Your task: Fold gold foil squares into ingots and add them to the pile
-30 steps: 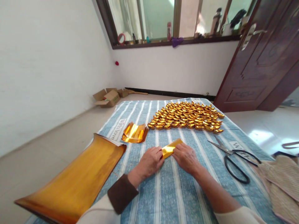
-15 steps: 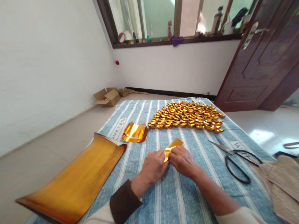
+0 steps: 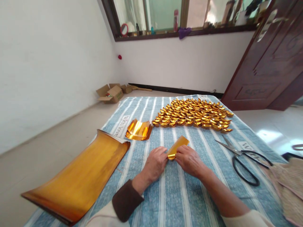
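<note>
Both hands (image 3: 171, 160) pinching gold paper strip (image 3: 178, 146), folded ingots (image 3: 194, 113) beyond, scissors (image 3: 243, 157) right

I read "With love" on a white label (image 3: 121, 125) printed into the striped blue cloth (image 3: 165, 195), left of the gold sheets. A second white label (image 3: 247, 146) by the scissors shows only "W"; the rest is covered. I can read nothing else.
</note>
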`<action>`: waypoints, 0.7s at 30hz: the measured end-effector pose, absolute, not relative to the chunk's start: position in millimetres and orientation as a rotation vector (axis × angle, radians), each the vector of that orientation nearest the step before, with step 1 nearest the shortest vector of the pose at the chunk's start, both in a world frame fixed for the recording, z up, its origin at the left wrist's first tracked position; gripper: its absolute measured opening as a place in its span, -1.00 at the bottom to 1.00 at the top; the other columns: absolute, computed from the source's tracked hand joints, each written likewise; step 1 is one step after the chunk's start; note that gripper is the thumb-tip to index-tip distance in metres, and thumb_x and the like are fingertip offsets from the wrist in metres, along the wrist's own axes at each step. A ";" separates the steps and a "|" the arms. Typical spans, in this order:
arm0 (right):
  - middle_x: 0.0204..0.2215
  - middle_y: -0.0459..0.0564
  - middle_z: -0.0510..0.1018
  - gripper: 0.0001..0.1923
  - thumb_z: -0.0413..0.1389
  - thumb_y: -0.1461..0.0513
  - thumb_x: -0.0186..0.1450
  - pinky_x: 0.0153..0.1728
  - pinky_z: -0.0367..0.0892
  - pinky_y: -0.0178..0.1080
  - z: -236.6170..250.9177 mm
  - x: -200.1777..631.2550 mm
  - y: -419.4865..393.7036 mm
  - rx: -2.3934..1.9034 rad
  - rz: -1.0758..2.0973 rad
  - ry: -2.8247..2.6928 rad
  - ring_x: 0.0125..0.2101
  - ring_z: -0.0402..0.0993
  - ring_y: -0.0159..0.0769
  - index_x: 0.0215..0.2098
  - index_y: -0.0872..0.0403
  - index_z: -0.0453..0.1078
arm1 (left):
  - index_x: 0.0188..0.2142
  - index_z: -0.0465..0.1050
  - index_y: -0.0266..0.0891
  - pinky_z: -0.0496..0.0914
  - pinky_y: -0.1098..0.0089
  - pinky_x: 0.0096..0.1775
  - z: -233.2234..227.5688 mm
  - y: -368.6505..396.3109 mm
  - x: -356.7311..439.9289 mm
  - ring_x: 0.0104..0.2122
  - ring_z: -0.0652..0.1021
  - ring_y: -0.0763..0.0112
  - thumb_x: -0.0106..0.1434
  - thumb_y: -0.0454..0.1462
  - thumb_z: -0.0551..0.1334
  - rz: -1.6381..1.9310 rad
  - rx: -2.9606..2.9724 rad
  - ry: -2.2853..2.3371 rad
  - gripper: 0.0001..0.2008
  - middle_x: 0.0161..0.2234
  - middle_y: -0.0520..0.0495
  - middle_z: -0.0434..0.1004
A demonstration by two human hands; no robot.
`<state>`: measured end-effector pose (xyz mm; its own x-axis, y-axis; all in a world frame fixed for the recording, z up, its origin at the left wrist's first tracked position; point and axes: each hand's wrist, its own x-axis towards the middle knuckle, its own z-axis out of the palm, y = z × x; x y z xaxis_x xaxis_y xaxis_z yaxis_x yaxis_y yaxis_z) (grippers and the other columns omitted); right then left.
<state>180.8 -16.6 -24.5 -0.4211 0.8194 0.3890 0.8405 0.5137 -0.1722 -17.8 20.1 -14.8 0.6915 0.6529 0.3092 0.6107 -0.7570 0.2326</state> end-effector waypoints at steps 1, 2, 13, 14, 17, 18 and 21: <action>-0.40 -0.01 0.47 -0.80 0.04 0.25 0.39 -0.27 0.21 -0.24 -24.8 181.0 -16.8 -1.367 -0.048 -2.322 -0.29 0.36 -0.28 -0.32 0.05 0.50 | -0.24 0.52 -0.25 0.39 0.09 0.06 -16.9 20.9 -18.1 0.01 0.48 0.17 0.30 -0.38 0.13 0.609 2.787 1.034 -0.82 -0.06 -0.20 0.53; -0.39 -0.01 0.47 -0.80 0.04 0.25 0.38 -0.26 0.22 -0.24 -25.0 181.2 -17.0 -1.371 -0.028 -2.307 -0.29 0.36 -0.28 -0.32 0.06 0.50 | -0.23 0.52 -0.26 0.37 0.07 0.09 -18.4 21.3 -18.3 0.05 0.46 0.15 0.31 -0.38 0.12 0.635 2.784 1.028 -0.81 -0.04 -0.22 0.51; -0.35 0.02 0.49 -0.78 0.06 0.26 0.35 -0.22 0.32 -0.22 -26.4 184.5 -15.7 -1.423 0.200 -2.107 -0.27 0.40 -0.26 -0.42 0.09 0.48 | -0.39 0.49 -0.27 0.28 -0.05 0.16 -18.7 19.2 -15.0 0.22 0.25 0.02 0.23 -0.41 0.16 0.700 2.618 1.113 -0.86 0.10 -0.28 0.41; -0.34 0.03 0.50 -0.78 0.07 0.26 0.34 -0.22 0.33 -0.21 -26.8 184.1 -15.7 -1.435 0.207 -2.087 -0.26 0.40 -0.25 -0.43 0.09 0.48 | -0.41 0.48 -0.28 0.28 -0.07 0.16 -18.6 19.4 -14.2 0.23 0.24 0.00 0.23 -0.40 0.16 0.704 2.607 1.137 -0.86 0.10 -0.28 0.40; -0.30 0.04 0.50 -0.79 0.08 0.27 0.32 -0.19 0.34 -0.18 -28.0 181.9 -16.2 -1.470 0.216 -2.041 -0.23 0.40 -0.22 -0.45 0.08 0.48 | -0.44 0.45 -0.28 0.27 -0.10 0.15 -18.9 20.2 -11.8 0.23 0.24 -0.02 0.25 -0.38 0.15 0.713 2.590 1.190 -0.84 0.08 -0.31 0.41; -0.29 0.04 0.50 -0.80 0.08 0.27 0.32 -0.18 0.34 -0.17 -28.5 181.0 -16.5 -1.481 0.215 -2.026 -0.22 0.40 -0.22 -0.45 0.08 0.48 | -0.45 0.44 -0.28 0.27 -0.10 0.15 -19.2 20.4 -11.0 0.22 0.25 -0.02 0.25 -0.38 0.15 0.714 2.588 1.199 -0.84 0.08 -0.32 0.42; -0.27 0.05 0.50 -0.80 0.08 0.27 0.32 -0.17 0.35 -0.16 -30.8 178.5 -17.0 -1.511 0.202 -1.983 -0.21 0.40 -0.21 -0.45 0.08 0.47 | -0.46 0.42 -0.30 0.28 -0.09 0.14 -21.4 20.7 -8.9 0.21 0.26 -0.03 0.27 -0.38 0.15 0.728 2.576 1.229 -0.83 0.07 -0.35 0.42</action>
<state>178.5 -17.0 -30.8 -0.1442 0.9114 0.3854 0.8149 0.3304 -0.4763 -8.9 20.7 -21.4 0.5342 0.7709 0.3470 0.6747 -0.6360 0.3745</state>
